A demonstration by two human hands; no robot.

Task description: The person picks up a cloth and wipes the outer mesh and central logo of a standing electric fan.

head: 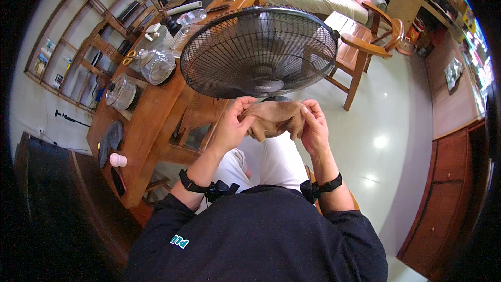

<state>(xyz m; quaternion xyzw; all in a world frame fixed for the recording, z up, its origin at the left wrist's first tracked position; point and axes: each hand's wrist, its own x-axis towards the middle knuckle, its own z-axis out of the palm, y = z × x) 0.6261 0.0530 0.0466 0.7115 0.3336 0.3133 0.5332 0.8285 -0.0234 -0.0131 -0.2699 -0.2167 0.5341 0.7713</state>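
Observation:
A piece of soft brown fabric (274, 115) is stretched between my hands, just in front of the fan and over my lap. Its lower part droops in folds, and I cannot tell what kind of garment or cloth it is. My left hand (233, 129) pinches its left end between thumb and fingers. At the opposite end, my right hand (315, 127) grips the edge with the thumb on the near side. Right behind the fabric stands a black electric fan (258, 53), its round wire guard tilted upward; the hands and fabric partly cover its lower part.
On the left runs a wooden table (156, 115) bearing a glass teapot (154, 64), a lidded glass pot (122, 92), scissors (130, 57) and a pink cup-like object (118, 159). A wooden armchair (348, 41) is beyond the fan. Wooden cabinets (440, 188) line the right.

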